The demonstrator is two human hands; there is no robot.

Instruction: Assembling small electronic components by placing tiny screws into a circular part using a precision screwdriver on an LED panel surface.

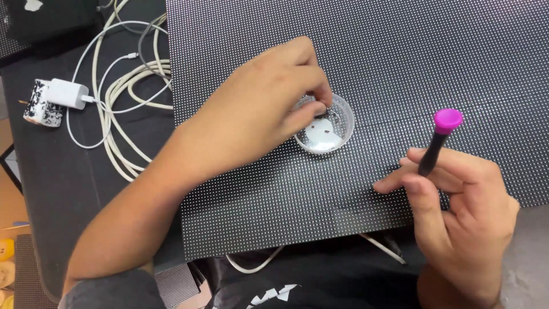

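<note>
My left hand (260, 109) reaches into a small clear plastic cup (338, 133) that stands on a large black panel (400, 51) dotted with fine white points. Its fingertips pinch at tiny dark screws inside the cup; whether one is held I cannot tell. My right hand (457, 214) hovers over the panel's near right edge. It grips a thin black screwdriver (439, 137) with a magenta cap, the cap pointing up.
Coiled white cables (123, 86) lie on the dark table to the left of the panel, with a white charger plug (68, 93) and a black-and-white speckled block (41, 104). Another white cable (251, 264) runs under the panel's near edge.
</note>
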